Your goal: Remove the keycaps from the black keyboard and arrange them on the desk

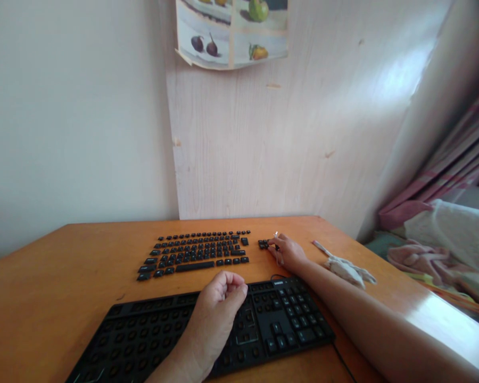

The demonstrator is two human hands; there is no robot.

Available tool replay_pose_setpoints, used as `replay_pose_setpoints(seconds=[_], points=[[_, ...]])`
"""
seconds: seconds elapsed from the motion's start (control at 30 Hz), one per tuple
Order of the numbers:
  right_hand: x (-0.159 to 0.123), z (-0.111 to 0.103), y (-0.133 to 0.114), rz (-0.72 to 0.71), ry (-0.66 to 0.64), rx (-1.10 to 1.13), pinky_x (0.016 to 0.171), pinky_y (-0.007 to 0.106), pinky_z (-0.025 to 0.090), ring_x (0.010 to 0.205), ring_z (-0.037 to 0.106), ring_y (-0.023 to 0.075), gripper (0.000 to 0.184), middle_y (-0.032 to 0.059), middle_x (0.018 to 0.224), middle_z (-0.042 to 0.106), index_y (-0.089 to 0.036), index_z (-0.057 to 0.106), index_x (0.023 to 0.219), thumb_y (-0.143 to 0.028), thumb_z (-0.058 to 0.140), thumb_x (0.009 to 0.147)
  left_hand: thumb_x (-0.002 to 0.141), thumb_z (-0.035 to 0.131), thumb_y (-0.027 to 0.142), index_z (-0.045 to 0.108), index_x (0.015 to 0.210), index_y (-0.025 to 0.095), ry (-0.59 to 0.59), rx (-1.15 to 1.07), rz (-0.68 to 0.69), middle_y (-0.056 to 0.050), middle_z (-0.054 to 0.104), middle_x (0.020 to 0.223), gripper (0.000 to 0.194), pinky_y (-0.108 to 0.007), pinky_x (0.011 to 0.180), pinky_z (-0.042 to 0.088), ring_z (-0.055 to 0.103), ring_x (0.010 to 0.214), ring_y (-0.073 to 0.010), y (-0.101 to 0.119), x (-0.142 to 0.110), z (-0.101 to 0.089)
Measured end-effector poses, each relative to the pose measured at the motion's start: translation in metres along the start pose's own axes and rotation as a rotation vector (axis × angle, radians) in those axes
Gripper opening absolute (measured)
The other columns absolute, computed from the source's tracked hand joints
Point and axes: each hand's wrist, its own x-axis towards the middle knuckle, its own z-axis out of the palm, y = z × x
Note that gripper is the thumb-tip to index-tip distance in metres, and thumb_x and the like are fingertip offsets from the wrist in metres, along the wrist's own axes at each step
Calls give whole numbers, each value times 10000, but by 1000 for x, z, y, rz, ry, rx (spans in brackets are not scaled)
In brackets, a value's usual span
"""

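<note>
My left hand [219, 303] hovers over the black keyboard [271, 319], its fingers curled in toward the thumb, with nothing visible in them. Many key positions on the keyboard's left and middle are bare, while the number pad and arrow keys still have caps. My right hand [289, 254] is beyond the keyboard, closed on a thin wire tool that looks like a keycap puller [280, 259]. Its fingertips touch down beside a small group of black keycaps [262, 244] on the table, and partly hide them. Rows of loose keycaps [199, 252] lie further left.
The orange wooden table [43, 287] meets a pale wall behind. A pair of whitish gloves [347, 268] lies right of my right forearm. The keyboard's cable [343, 361] runs off the front. Folded cloths [423, 255] and a pink curtain are past the right edge.
</note>
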Motion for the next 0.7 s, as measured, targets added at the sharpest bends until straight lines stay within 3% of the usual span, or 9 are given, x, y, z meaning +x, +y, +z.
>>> replay_pose_setpoints(seconds=[0.37,0.57,0.7], points=[[-4,-3,-3,44,76,55,694,265,432,819,625,182,309,70,1040,650,-252,682,1123,-401,521,907,800,600,386,602,881,178,2,29,17,-30,623,838,223,-287,772,413,559,830,-184,0,-2,3],[-11,-25,-11,55,137,144,731,270,450,813,638,184,307,67,960,708,-225,693,1047,-387,461,927,790,609,403,608,883,177,2,32,37,-30,620,831,244,-283,761,413,553,812,-181,-3,1,0],[-22,-45,-26,85,174,205,605,249,434,653,599,154,263,19,767,688,-214,636,1022,-387,483,897,778,619,400,612,886,173,3,51,41,-28,612,796,252,-279,734,409,545,781,-178,-4,3,1]])
